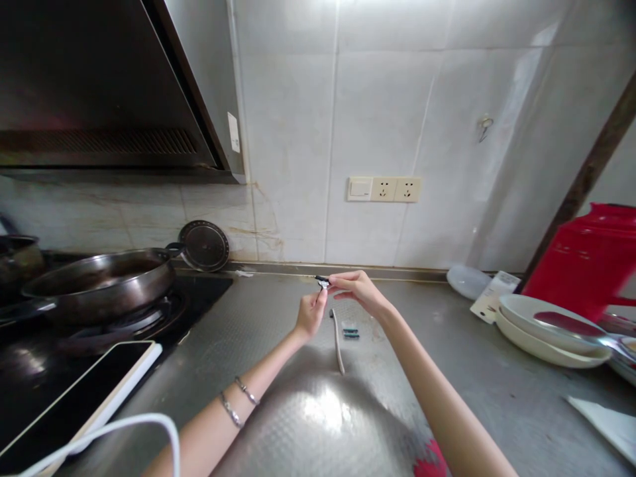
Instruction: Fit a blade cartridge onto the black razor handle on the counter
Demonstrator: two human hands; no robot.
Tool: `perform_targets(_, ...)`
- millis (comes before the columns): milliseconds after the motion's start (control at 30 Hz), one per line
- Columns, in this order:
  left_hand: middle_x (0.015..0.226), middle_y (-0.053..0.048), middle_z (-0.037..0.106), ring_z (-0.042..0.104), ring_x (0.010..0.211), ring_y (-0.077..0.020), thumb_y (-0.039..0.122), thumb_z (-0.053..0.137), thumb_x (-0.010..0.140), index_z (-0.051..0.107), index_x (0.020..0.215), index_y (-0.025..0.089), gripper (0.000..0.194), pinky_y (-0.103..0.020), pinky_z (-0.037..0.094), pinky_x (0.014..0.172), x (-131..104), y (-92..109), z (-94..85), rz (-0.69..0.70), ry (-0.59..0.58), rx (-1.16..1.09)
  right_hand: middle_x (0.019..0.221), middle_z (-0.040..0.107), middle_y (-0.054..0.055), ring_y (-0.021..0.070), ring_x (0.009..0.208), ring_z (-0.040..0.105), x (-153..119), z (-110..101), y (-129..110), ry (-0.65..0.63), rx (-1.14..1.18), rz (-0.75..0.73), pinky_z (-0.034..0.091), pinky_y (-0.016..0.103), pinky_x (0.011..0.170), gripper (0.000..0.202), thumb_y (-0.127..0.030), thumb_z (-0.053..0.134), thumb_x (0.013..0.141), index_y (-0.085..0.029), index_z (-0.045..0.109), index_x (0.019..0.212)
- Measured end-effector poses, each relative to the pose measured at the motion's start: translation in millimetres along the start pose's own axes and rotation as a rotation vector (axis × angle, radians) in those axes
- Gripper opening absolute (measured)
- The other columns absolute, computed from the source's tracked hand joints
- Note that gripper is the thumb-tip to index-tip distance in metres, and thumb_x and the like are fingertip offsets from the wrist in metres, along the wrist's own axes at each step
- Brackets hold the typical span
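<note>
My left hand [311, 315] is closed, its thumb and fingertips pinching a small black-and-white piece [322, 283] from below. From the right, my right hand [362, 290] grips the piece's dark upper part between thumb and fingers. The piece is too small for me to tell its kind. Just below the hands, a thin whitish stick [338, 348] with a dark tip lies on the metal counter [283, 411]. Beside it, to the right, are two small dark green cylinders [350, 333] that look like batteries, in what appears to be clear wrapping.
A steel pan [106, 281] sits on the black stove at left, with a phone [84, 404] and white cable [159, 419] nearer me. Stacked plates [551, 331], a white card [494, 296] and a red container [581, 258] stand at right. Wall sockets [396, 189] are behind.
</note>
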State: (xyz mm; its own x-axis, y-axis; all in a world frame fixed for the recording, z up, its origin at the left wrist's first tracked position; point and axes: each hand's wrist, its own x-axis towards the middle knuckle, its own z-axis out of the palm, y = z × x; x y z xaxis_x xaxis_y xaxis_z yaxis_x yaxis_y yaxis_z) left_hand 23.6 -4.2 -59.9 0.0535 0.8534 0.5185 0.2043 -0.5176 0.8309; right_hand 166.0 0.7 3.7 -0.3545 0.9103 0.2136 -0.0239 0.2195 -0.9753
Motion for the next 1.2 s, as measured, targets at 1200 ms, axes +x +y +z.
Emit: perform_targets(1200,0.046,0.005,0.028,0.028,0.047,-0.0078,0.057,0.031,0.082,0.028,0.051,0.019,0.050,-0.024,0.021,0.048,-2.0,-1.5,1.2,0.084,-0.044,-0.020,0.087,0.071,0.008,0.0184,0.079,0.065,5.1,-8.5,1.5,0.107,-0.011,-0.059,0.051,0.030,0.069,0.034,-0.041,0.070,0.064,-0.017,0.072,0.087)
